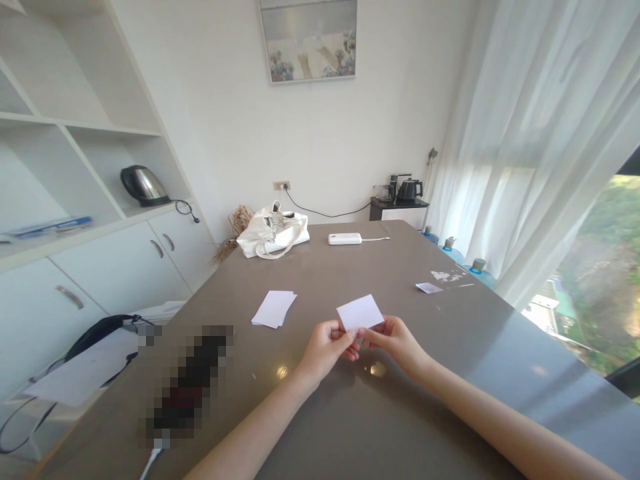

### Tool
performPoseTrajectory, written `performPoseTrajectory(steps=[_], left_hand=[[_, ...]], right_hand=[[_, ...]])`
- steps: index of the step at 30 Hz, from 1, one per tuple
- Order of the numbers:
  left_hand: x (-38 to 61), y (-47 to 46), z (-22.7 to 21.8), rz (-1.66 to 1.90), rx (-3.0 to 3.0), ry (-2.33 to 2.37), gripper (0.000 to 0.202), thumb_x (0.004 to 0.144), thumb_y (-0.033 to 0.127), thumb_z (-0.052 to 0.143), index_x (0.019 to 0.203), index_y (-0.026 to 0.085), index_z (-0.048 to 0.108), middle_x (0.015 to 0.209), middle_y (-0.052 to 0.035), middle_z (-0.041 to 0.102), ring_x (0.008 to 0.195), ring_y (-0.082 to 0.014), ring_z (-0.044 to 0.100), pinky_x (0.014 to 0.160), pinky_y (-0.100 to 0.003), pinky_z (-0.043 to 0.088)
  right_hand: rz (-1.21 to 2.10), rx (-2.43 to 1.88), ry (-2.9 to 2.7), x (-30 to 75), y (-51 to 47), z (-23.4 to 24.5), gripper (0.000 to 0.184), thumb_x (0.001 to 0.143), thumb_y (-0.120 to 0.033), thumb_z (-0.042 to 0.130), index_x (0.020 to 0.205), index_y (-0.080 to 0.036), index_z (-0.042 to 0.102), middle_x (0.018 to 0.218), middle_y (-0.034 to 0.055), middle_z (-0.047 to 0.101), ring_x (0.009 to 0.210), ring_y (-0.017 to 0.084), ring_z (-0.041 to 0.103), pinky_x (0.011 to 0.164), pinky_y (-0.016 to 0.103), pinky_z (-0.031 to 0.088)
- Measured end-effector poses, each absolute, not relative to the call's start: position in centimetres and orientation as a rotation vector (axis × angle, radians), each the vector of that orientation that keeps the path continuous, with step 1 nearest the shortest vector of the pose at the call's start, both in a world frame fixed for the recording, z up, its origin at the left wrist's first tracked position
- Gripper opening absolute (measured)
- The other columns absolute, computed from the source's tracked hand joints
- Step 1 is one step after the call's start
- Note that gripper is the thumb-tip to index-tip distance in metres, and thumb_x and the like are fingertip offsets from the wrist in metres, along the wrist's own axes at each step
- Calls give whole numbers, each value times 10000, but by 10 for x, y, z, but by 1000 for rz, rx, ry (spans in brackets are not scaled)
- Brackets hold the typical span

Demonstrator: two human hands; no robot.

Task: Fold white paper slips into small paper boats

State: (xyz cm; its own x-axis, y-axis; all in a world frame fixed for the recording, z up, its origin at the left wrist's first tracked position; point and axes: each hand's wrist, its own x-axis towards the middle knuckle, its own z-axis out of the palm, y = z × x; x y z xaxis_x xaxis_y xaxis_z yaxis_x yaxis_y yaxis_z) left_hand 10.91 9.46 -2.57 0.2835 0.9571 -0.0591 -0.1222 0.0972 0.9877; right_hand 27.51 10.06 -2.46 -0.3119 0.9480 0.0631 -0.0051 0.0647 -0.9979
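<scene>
Both hands hold one small white paper sheet [360, 312] just above the grey-brown table [350, 413]. My left hand [327, 347] pinches its near left edge with fingers closed. At the near right edge my right hand [395, 340] pinches it too. A small stack of white paper sheets [274, 309] lies flat on the table, left of my hands and a little farther away.
A white bag [273, 233] and a white power bank [345, 239] with a cable lie at the table's far end. Paper scraps [440, 280] sit far right. A blurred dark object [187, 383] lies near left. Cabinets with a kettle [143, 185] stand left, curtains right.
</scene>
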Motion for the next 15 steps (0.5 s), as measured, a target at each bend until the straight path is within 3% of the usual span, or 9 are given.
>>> performPoseTrajectory(steps=[15], left_hand=[[111, 94, -24, 1069, 1260, 960, 388, 647, 444, 720, 763, 81, 648, 585, -53, 653, 457, -118, 586, 463, -216, 471]], right_hand=[[1284, -1102, -1573, 288, 106, -13, 375, 661, -493, 696, 649, -121, 649, 575, 38, 638, 518, 132, 538, 508, 243, 409]])
